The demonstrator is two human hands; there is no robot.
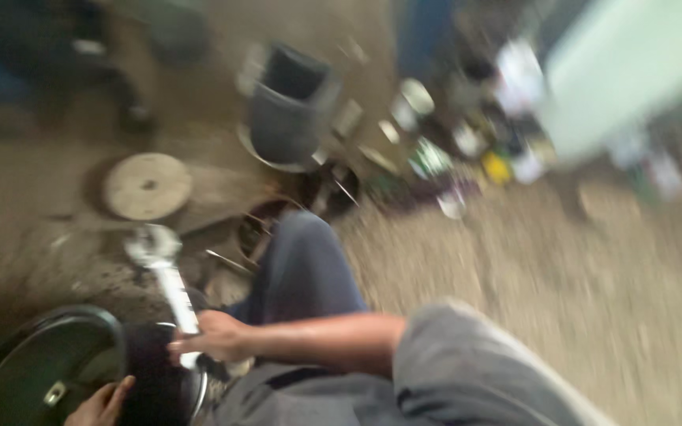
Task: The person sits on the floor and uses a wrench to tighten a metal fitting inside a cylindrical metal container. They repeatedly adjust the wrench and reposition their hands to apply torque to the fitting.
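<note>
The dirt floor fills most of the blurred view. At lower left lies a dark round pan with a black cylindrical part against it. Farther off sit a dark bucket and a pale round disc. The right hand has its grip closed around a big silver wrench — head pointing away. The left hand rests on the black part — its grip is probably loose, though I cannot tell.

One head cam only, worn high, tilted down-fwd over the person's lap and knee, close to both hands, floor beyond; heavy motion blur.
</note>
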